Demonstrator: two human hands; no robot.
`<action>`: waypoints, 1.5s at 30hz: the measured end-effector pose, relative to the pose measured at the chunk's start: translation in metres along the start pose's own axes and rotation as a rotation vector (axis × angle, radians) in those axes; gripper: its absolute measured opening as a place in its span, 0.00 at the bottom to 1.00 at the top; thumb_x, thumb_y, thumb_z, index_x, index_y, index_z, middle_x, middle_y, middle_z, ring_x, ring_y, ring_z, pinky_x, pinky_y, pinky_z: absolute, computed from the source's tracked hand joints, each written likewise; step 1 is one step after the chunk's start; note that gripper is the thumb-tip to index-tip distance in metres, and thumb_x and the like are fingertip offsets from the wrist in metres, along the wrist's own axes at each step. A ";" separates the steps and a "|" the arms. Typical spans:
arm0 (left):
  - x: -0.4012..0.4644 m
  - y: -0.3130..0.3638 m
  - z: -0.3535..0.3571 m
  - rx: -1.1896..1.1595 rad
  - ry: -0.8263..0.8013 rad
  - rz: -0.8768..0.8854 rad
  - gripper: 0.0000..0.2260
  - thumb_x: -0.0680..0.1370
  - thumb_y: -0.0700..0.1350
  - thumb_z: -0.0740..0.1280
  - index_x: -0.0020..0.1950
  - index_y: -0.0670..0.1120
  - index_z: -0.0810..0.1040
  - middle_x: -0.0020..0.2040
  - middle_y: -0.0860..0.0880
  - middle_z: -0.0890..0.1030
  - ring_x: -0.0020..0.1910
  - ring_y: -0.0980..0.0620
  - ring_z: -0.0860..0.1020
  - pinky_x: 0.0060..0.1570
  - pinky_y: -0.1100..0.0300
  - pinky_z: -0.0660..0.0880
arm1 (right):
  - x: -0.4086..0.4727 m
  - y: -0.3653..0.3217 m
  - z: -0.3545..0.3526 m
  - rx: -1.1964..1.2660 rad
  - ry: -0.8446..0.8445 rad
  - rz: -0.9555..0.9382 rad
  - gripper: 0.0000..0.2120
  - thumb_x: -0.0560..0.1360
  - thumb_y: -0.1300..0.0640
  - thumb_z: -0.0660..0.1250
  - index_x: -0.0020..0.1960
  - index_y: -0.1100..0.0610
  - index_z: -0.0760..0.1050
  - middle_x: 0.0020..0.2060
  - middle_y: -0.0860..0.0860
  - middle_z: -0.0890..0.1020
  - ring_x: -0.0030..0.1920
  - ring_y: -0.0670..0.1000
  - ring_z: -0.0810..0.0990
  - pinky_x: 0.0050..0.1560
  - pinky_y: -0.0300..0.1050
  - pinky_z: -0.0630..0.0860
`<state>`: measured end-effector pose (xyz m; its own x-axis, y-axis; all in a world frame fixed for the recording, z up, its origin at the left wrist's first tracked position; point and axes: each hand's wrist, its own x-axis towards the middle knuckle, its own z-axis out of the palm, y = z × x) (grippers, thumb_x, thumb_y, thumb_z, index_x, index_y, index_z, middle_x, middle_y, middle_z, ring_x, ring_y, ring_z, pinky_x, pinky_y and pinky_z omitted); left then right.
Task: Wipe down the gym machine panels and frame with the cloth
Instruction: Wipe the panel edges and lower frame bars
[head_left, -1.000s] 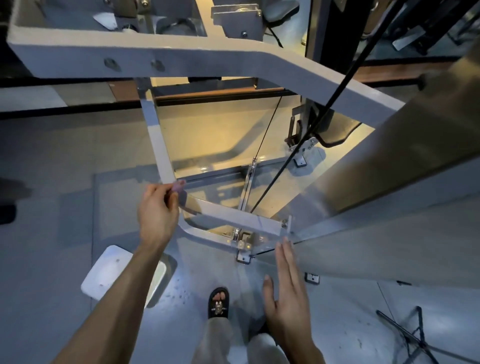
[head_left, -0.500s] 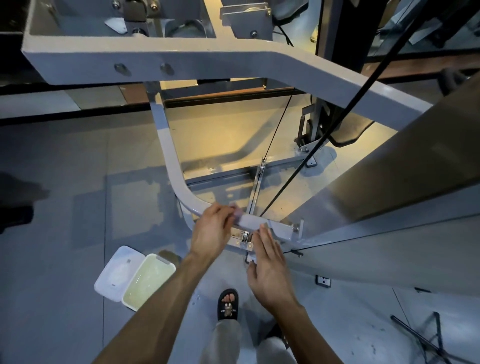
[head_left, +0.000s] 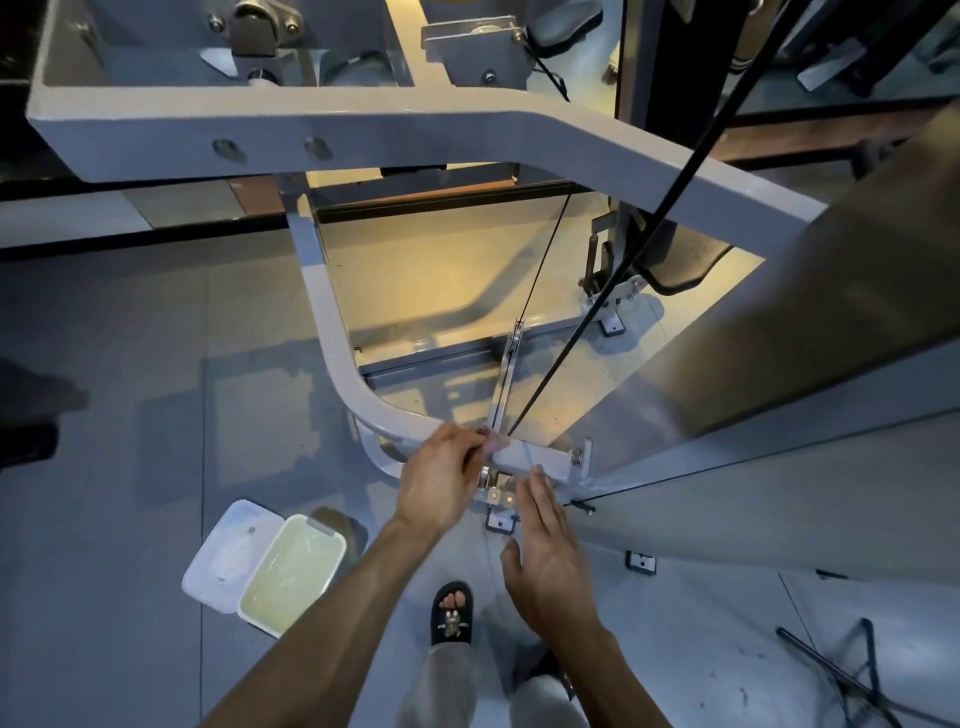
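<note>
The left hand (head_left: 441, 480) grips a small pinkish cloth (head_left: 492, 441), fingers curled, pressing it on the lower gray frame bar (head_left: 535, 457) of the gym machine. Only a scrap of cloth shows past the fingertips, so its long axis cannot be told. The bar runs left to right, curving upward at its left end, and ends at a bolted bracket (head_left: 583, 457) on the right. The right hand (head_left: 545, 551) is flat, fingers straight, pointing toward the bar's underside. An open white container (head_left: 265, 566) lies on the floor at left.
</note>
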<state>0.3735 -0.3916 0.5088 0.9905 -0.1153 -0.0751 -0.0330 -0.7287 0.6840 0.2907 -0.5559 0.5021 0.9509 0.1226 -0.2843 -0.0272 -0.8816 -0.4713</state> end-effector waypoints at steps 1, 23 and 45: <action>0.007 -0.006 -0.009 0.021 0.014 -0.033 0.10 0.84 0.52 0.63 0.58 0.54 0.83 0.52 0.53 0.79 0.46 0.53 0.78 0.50 0.55 0.78 | -0.002 0.000 -0.003 0.022 0.012 0.000 0.34 0.79 0.54 0.54 0.84 0.55 0.49 0.83 0.47 0.41 0.80 0.40 0.36 0.77 0.33 0.36; 0.008 -0.003 0.022 0.069 0.158 -0.150 0.11 0.85 0.53 0.61 0.52 0.53 0.82 0.49 0.52 0.79 0.44 0.51 0.79 0.42 0.54 0.77 | -0.067 0.031 -0.034 0.309 0.089 0.230 0.33 0.79 0.51 0.59 0.83 0.50 0.55 0.81 0.41 0.56 0.79 0.47 0.64 0.77 0.44 0.64; 0.005 0.047 0.071 0.403 -0.219 0.302 0.20 0.79 0.36 0.66 0.69 0.52 0.78 0.73 0.53 0.72 0.58 0.44 0.78 0.47 0.49 0.81 | -0.075 0.038 -0.036 0.305 0.129 0.297 0.32 0.81 0.58 0.64 0.82 0.51 0.57 0.79 0.43 0.62 0.78 0.46 0.63 0.69 0.20 0.48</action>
<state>0.3670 -0.4746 0.4888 0.8794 -0.4660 -0.0973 -0.4028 -0.8373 0.3698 0.2290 -0.6151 0.5353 0.9183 -0.1907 -0.3469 -0.3763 -0.6926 -0.6154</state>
